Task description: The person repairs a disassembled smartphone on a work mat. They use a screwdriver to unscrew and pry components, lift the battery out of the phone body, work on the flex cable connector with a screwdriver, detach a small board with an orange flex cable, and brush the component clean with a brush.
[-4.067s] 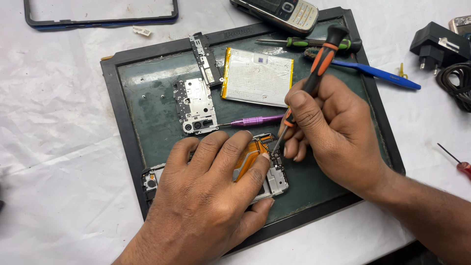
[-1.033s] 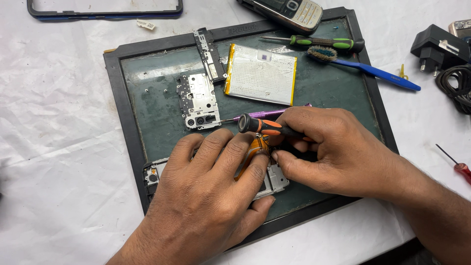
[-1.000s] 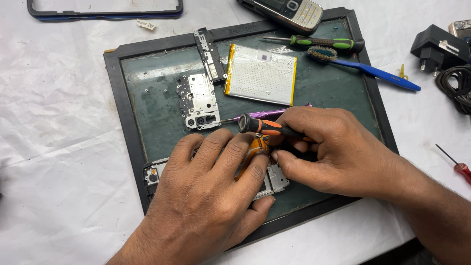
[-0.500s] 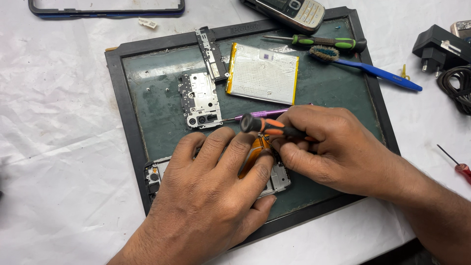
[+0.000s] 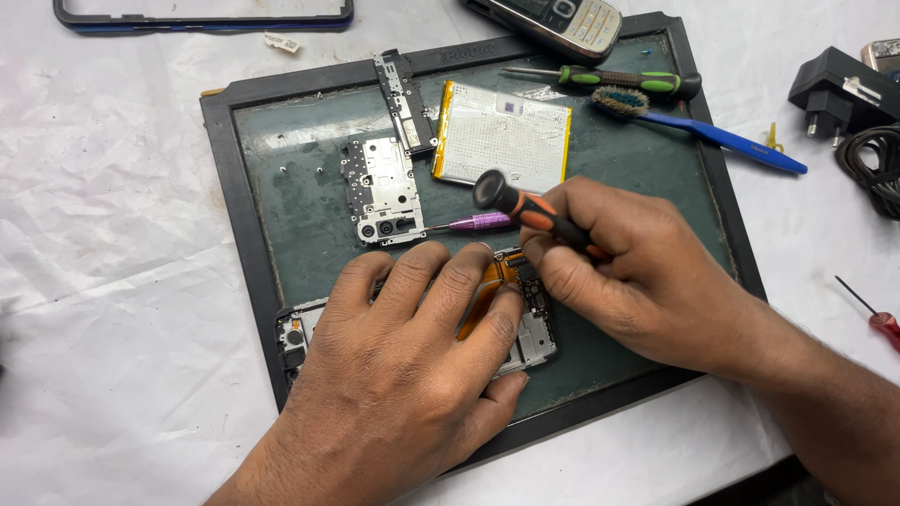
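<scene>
An opened smartphone (image 5: 525, 319) lies on a framed green work mat (image 5: 281, 234), pinned flat under the left hand (image 5: 412, 375) — the right hand (image 5: 637, 272) grips an orange-and-black screwdriver (image 5: 525, 208) just above its exposed board, beside a removed battery (image 5: 502, 133) and metal shield plate (image 5: 380, 187).

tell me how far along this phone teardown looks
Done: battery, metal cover plate and a narrow board strip lie removed on the tray. In hand: left hand pins the opened phone; right hand holds an orange-black screwdriver. Left: its inner board remains in the frame.
</scene>
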